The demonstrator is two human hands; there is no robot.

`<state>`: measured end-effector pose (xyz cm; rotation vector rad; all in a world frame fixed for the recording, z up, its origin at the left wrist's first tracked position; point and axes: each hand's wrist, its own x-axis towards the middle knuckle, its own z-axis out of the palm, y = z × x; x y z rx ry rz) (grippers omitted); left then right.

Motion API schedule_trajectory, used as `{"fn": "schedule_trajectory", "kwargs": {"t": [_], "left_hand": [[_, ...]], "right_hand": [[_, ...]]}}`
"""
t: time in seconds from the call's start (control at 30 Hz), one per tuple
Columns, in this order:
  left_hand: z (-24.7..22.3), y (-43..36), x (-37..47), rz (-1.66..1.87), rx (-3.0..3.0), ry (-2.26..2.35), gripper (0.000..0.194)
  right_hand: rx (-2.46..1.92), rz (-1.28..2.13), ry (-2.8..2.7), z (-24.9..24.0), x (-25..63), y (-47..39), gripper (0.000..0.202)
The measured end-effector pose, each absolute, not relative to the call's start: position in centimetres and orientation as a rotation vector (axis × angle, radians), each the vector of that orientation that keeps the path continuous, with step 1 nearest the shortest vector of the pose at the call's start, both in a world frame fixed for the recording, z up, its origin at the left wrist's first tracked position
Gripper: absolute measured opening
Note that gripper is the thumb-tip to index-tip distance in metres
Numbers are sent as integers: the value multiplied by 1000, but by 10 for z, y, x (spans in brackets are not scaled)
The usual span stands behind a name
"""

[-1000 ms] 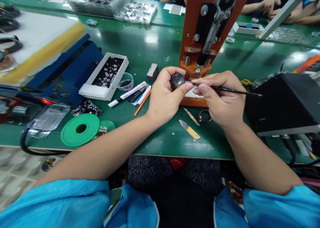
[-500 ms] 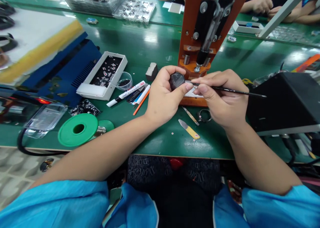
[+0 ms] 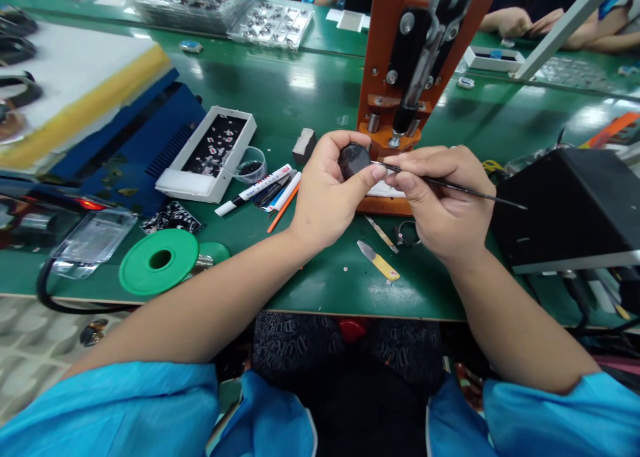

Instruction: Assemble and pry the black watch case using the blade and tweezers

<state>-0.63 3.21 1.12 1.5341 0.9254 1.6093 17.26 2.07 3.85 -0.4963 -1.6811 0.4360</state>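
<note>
My left hand (image 3: 327, 200) pinches a round dark disc, like a watch face (image 3: 354, 161), between thumb and fingers. In my right hand (image 3: 447, 200) is a thin black pen-like tool, perhaps tweezers (image 3: 470, 189), its fine tip at the right edge of the disc. Both hands are held up over the bench, just before an orange lever press (image 3: 380, 120). Below them lie a yellow-handled blade (image 3: 379, 260), a narrow strip-like blade (image 3: 381, 233) and a black ring (image 3: 409, 233). My fingers hide part of the disc's rim.
Left are a white tray of small parts (image 3: 204, 189), a clear cup (image 3: 253, 167), a white marker (image 3: 257, 189) and a green spool (image 3: 140, 260). A black box (image 3: 570, 210) stands right. Across the bench are clear trays (image 3: 273, 23) and co-workers' hands (image 3: 515, 22).
The outer end of the black tool has dipped slightly as my right hand shifts a little. My left hand keeps the disc in nearly the same place.
</note>
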Motion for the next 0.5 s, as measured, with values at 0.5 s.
{"fn": "schedule_trajectory", "kwargs": {"t": [0.5], "left_hand": [[15, 25, -4, 1445, 1262, 717, 45]], "right_hand": [[-472, 429, -1587, 34, 165, 21, 8]]}}
